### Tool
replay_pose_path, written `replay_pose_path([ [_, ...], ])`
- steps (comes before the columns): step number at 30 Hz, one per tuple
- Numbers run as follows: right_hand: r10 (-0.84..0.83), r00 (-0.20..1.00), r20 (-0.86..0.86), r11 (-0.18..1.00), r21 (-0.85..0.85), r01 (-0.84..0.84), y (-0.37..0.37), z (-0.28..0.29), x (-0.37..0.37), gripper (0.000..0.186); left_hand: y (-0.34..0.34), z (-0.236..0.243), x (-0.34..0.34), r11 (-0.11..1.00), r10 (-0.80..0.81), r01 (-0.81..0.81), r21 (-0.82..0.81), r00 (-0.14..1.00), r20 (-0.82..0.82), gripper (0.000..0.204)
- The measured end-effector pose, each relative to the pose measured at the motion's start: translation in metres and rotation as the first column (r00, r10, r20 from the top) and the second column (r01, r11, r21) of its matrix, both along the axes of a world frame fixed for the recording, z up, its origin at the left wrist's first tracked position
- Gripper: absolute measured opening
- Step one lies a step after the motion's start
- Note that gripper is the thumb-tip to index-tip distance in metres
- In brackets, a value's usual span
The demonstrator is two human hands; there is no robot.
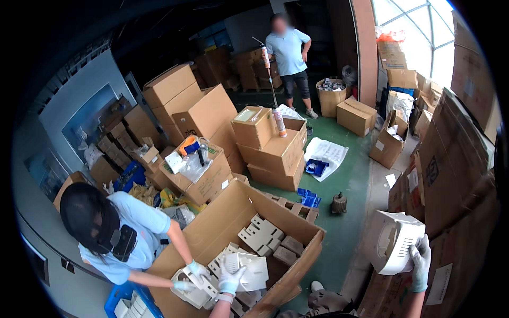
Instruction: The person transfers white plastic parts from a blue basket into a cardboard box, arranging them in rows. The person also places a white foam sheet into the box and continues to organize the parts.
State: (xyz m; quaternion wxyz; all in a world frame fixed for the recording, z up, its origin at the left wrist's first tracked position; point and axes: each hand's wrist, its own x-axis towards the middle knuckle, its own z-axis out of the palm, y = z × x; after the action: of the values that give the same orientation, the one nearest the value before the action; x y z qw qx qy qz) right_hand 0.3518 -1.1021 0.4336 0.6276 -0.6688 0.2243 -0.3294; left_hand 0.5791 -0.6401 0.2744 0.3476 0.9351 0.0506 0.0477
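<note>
My left hand (231,278), in a white glove, grips a flat white plastic part (249,267) inside a big open cardboard box (220,222). My right hand (420,262), also gloved, holds a white plastic housing (393,241) with slots, up at the right and away from the box. More white and grey plastic pieces (261,234) lie in the box. A co-worker in a light blue shirt (139,225) bends over the box's left side, with both gloved hands (192,275) on another white part.
Stacks of cardboard boxes (265,143) stand behind the big box and along the right wall (450,159). A second person (289,55) stands at the back holding a long pole. A blue crate (127,305) sits lower left. Green floor (344,185) with a small motor (339,203).
</note>
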Motion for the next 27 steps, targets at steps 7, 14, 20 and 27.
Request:
replay_pose_path([
  [7,-0.035,0.988,-0.152,0.993,-0.119,0.017,-0.039,-0.016,0.018,0.03,-0.044,-0.14,0.066,0.997,-0.07,0.035,-0.07,0.812,-0.58,0.107],
  [14,-0.097,0.977,-0.191,0.994,-0.06,0.087,-0.022,-0.002,0.008,0.03,-0.037,-0.283,0.116,0.958,0.009,0.236,0.164,0.548,-0.837,0.071],
  [20,-0.112,0.949,-0.296,0.993,-0.06,0.098,-0.015,-0.013,-0.002,0.023,-0.053,-0.3,0.125,0.916,-0.064,0.358,0.182,0.577,-0.814,0.068],
  [27,-0.094,0.954,-0.284,0.991,-0.114,0.064,0.019,-0.024,0.011,0.026,-0.027,-0.271,0.126,0.893,-0.187,0.428,0.14,0.636,-0.749,0.065],
])
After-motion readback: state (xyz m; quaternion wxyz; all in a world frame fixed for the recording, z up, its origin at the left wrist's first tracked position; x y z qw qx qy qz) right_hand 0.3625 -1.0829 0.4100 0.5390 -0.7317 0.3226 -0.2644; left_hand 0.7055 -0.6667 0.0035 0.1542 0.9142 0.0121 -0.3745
